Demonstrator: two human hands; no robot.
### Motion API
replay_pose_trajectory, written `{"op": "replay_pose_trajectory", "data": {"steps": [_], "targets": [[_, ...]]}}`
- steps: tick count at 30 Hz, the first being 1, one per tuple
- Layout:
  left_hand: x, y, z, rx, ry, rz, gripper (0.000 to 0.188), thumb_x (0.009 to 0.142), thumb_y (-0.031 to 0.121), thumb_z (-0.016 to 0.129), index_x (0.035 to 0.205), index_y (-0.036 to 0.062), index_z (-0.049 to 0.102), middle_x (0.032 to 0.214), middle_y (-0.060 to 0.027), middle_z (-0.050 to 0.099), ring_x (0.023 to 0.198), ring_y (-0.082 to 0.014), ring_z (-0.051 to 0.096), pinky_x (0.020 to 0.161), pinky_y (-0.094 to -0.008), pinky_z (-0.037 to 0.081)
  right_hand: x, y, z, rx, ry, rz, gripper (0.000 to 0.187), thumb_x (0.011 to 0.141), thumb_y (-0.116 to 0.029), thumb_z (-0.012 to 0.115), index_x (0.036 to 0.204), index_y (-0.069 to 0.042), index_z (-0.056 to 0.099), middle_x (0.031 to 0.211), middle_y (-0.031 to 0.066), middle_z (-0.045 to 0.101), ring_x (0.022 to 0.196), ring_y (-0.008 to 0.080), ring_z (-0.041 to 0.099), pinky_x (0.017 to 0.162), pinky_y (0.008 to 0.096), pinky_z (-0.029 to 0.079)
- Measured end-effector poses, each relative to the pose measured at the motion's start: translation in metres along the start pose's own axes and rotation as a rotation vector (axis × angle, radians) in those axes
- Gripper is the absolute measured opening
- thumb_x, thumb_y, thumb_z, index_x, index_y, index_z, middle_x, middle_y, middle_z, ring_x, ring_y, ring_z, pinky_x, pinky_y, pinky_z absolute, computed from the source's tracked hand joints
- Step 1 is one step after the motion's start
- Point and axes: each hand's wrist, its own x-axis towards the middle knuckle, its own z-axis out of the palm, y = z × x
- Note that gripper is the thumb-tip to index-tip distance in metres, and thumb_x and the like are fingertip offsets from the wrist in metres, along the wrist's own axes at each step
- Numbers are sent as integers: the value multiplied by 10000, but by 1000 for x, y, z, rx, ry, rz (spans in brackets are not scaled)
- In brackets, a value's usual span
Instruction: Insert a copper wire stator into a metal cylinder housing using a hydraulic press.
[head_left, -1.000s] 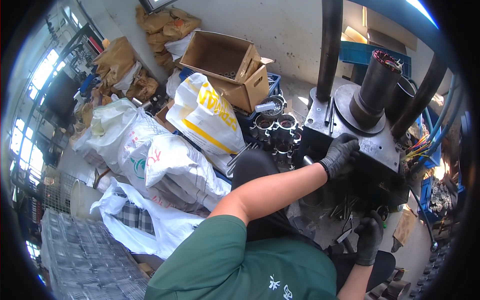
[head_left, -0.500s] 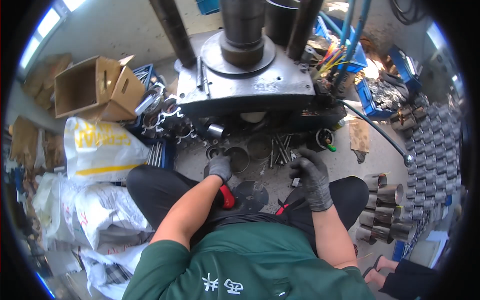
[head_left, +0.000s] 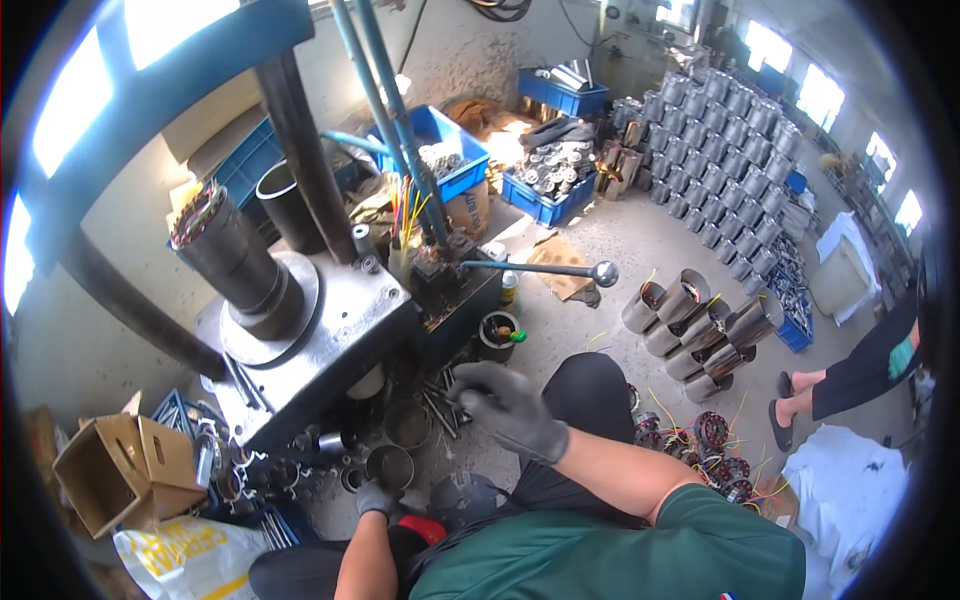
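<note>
My left hand point(head_left: 373, 497), in a grey glove, is low over the floor at the near side of the press. It is right beside a small metal ring point(head_left: 352, 478) and a wider dark metal ring point(head_left: 390, 467); whether its fingers grip either one is hidden. Raised over my lap, my gloved right hand point(head_left: 512, 412) has loosely bent fingers set apart, with nothing visible between them. Metal rods point(head_left: 438, 410) lie on the floor just beyond it. On the press bed point(head_left: 350, 325), a cylinder with wound coils in its top point(head_left: 235, 255) stands upright on a round plate.
A lever with a ball end point(head_left: 603, 274) juts right from the press. Metal sleeves point(head_left: 685, 295) stand on the floor at right, with wired coil cores point(head_left: 712, 430) nearer me. Stacked cylinders point(head_left: 720, 150) fill the back right. Another person's legs point(head_left: 850, 390) are at far right.
My view has swung to the right, bringing the stacked cylinders and coil cores further into sight. My right hand stays raised, and my left remains down by the rings.
</note>
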Motion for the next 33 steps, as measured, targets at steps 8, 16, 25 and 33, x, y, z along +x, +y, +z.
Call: {"op": "replay_pose_trajectory", "data": {"steps": [8, 16, 25, 33], "targets": [[-61, 38, -85, -287, 108, 233, 567, 769, 466, 846, 1157, 57, 785, 1131, -211, 773, 1107, -402, 714, 960, -469, 569, 83, -81, -140, -969, 150, -317, 202, 874, -46, 708, 1074, -22, 711, 993, 207, 710, 937, 402, 697, 836, 468, 569], [-187, 25, -241, -1252, 265, 317, 362, 895, 236, 853, 1161, 7, 761, 959, -22, 722, 889, -108, 638, 831, -288, 546, 217, -74, -137, -1064, 250, -646, 55, 938, -82, 668, 977, -63, 702, 916, 218, 722, 883, 416, 710, 786, 478, 566], [-203, -11, -412, -1965, 457, 777, 402, 1041, 439, 670, 1159, 55, 688, 1072, -85, 730, 1101, -255, 697, 1009, -499, 546, 289, -91, -114, -1177, 156, -314, 235, 922, -156, 632, 1094, -70, 767, 1045, 213, 753, 1012, 396, 728, 929, 490, 568], [-167, -15, -489, -2121, 593, 898, 534, 999, 442, 713, 1299, 8, 628, 1309, -192, 661, 1283, -366, 599, 1147, -563, 469, 285, -91, -116, -1238, 141, -321, 189, 905, -145, 645, 1032, -42, 739, 1012, 210, 751, 1006, 386, 728, 931, 486, 570]]}}
